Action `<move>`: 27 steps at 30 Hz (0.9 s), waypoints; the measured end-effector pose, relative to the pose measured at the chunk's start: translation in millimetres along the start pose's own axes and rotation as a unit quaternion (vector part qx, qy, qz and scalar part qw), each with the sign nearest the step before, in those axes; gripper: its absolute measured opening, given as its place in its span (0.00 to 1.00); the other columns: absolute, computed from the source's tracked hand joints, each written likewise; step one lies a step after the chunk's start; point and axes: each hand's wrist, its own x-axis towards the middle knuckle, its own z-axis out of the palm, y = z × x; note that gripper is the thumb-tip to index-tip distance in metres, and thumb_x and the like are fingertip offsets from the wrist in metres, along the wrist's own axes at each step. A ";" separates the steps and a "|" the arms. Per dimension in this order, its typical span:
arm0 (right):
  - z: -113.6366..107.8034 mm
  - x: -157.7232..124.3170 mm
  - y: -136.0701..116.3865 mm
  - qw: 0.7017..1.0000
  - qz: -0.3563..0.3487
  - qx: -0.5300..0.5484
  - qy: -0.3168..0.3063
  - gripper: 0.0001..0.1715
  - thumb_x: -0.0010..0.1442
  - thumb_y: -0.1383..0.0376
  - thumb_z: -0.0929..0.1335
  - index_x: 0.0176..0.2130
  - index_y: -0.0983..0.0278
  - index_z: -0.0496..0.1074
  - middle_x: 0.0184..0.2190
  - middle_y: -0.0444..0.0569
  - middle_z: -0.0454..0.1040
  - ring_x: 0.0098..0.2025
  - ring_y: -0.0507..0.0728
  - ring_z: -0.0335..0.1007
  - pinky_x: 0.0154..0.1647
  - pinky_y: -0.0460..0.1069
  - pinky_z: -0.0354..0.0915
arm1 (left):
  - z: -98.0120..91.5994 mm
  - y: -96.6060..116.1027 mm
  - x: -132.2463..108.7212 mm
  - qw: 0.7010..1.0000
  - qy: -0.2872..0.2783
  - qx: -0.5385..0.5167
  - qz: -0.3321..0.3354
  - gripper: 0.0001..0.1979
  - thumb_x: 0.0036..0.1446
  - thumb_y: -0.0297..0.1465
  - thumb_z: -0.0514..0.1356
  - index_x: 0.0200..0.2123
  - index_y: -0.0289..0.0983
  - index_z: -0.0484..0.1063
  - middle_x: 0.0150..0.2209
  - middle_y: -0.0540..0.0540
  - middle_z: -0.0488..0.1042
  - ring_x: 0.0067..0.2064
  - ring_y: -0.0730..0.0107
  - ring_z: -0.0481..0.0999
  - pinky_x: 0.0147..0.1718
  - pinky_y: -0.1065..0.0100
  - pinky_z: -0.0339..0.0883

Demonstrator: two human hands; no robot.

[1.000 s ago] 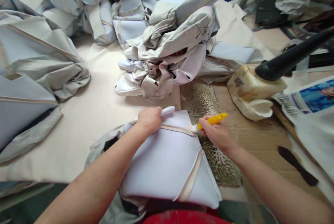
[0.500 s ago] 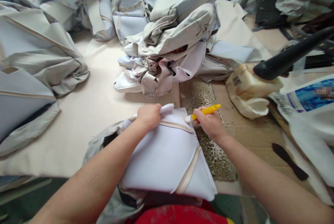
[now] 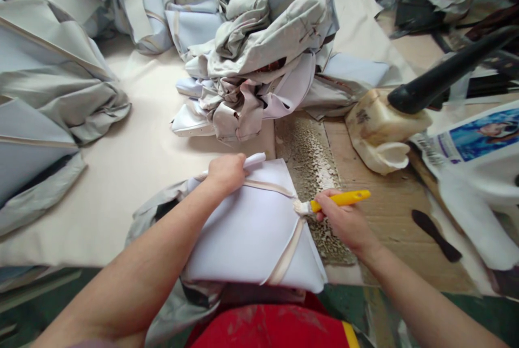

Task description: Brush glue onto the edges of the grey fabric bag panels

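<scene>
A white leather-like panel (image 3: 243, 234) with beige strips along two seams lies near the table's front edge, grey lining bunched at its left. My left hand (image 3: 227, 173) is closed on its rolled upper edge, the fingertips partly hidden. In my right hand (image 3: 344, 221) is a brush with a yellow handle (image 3: 347, 198), held between thumb and fingers. The brush's whitish bristles (image 3: 300, 207) touch the panel's right edge, where the two beige strips come close together. Under that edge runs a glue-crusted strip of board (image 3: 320, 164).
A cut-open plastic jug (image 3: 381, 126) with a black handle-like tube stands at right. Beside it lie a dark flat tool (image 3: 436, 235) and a white printed bag (image 3: 482, 159). Grey and white sewn pieces (image 3: 259, 61) are heaped ahead, and more are stacked left.
My right hand has brought the brush down along the panel's right edge, from near its upper corner to where the strips meet. My left hand keeps its hold. The view has shifted slightly.
</scene>
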 end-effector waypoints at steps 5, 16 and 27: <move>-2.7 -3.7 5.3 0.997 -0.053 0.036 0.039 0.17 0.55 0.51 0.62 0.30 0.63 0.66 0.22 0.42 0.68 0.28 0.54 0.65 0.33 0.49 0.60 | -1.6 1.7 -2.4 1.000 0.002 0.000 -0.001 0.16 0.50 0.44 0.53 0.39 0.43 0.69 0.38 0.45 0.75 0.41 0.57 0.74 0.34 0.65 0.66; 0.3 -8.6 12.5 0.997 -0.079 0.008 0.011 0.17 0.57 0.53 0.61 0.27 0.63 0.66 0.22 0.42 0.67 0.27 0.53 0.63 0.33 0.49 0.58 | -1.2 4.1 -2.2 1.000 -0.010 0.001 -0.013 0.16 0.50 0.43 0.53 0.40 0.43 0.69 0.39 0.45 0.76 0.42 0.55 0.74 0.35 0.63 0.67; -6.9 -23.5 5.9 0.997 -0.068 -0.020 -0.042 0.17 0.54 0.56 0.61 0.21 0.63 0.63 0.18 0.41 0.62 0.23 0.52 0.59 0.25 0.48 0.56 | -1.2 5.1 -2.3 0.999 -0.025 0.002 -0.024 0.18 0.51 0.43 0.54 0.43 0.43 0.69 0.41 0.44 0.75 0.44 0.60 0.73 0.40 0.67 0.65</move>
